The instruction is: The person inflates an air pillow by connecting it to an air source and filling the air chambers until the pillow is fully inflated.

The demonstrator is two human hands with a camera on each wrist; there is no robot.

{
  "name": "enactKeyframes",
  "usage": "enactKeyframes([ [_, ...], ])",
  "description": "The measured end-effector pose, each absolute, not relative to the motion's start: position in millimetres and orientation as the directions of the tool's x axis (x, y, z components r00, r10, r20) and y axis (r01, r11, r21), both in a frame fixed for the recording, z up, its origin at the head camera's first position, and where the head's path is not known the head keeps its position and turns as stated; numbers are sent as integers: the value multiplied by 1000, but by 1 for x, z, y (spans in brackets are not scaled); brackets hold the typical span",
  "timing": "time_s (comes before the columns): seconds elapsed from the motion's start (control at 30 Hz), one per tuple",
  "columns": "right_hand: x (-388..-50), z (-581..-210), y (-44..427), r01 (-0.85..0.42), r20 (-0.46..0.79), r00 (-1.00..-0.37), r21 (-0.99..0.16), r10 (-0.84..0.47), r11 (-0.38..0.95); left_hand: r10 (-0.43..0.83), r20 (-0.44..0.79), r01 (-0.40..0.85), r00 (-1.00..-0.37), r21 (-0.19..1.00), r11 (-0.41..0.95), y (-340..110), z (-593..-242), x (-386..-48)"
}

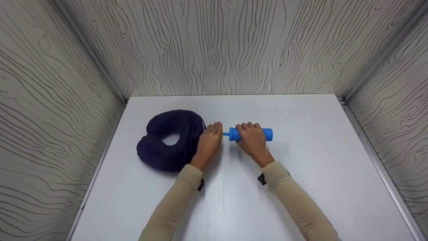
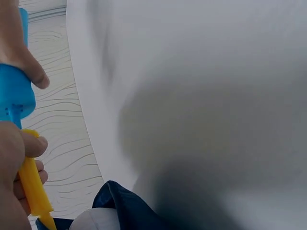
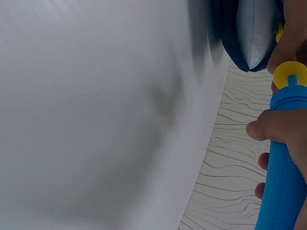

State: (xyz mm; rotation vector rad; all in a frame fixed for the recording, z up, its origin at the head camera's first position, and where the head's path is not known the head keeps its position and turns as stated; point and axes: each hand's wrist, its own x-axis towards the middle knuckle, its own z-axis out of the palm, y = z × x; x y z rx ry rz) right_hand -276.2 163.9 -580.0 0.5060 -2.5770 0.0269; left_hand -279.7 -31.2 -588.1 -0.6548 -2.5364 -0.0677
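Blue pump barrel (image 1: 268, 134) lies crosswise, long axis left–right; its thin rod (image 1: 226, 134) runs left to the yellow nozzle (image 2: 33, 189). We note the navy pillow (image 1: 167, 159) further left, same line. Of 2 hands, left hand (image 1: 209, 139) is nearer it, fingers curled round the nozzle; right hand (image 1: 251, 137) wraps the barrel. Nozzle seated in pillow? We cannot tell.

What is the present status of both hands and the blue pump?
Left hand grips yellow piece. Right hand grips blue pump, blue rod between. Navy pillow beside left hand; nothing visibly in the way.
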Motion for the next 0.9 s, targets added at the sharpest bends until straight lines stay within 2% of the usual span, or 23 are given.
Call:
enactKeyframes([
  [0.2, -277, -583, 156, -371, 477, -802, 75, -360, 926, 475, 527, 485, -705, -130, 865, -25, -592, -280],
  [0.37, -277, -584, 157, -387, 487, -790, 78, -373, 919, 506, 525, 525, -685, -127, 842, -28, -594, -281],
  [0.53, -278, -582, 163, -391, 477, -796, 67, -374, 918, 520, 498, 530, -694, -136, 837, -31, -592, -284],
  [0.73, -279, -580, 178, -379, 481, -802, 50, -355, 924, 511, 423, 501, -748, -144, 853, -36, -589, -285],
  [0.9, -279, -581, 194, -372, 489, -803, 35, -341, 927, 523, 443, 504, -728, -172, 847, -43, -592, -288],
])
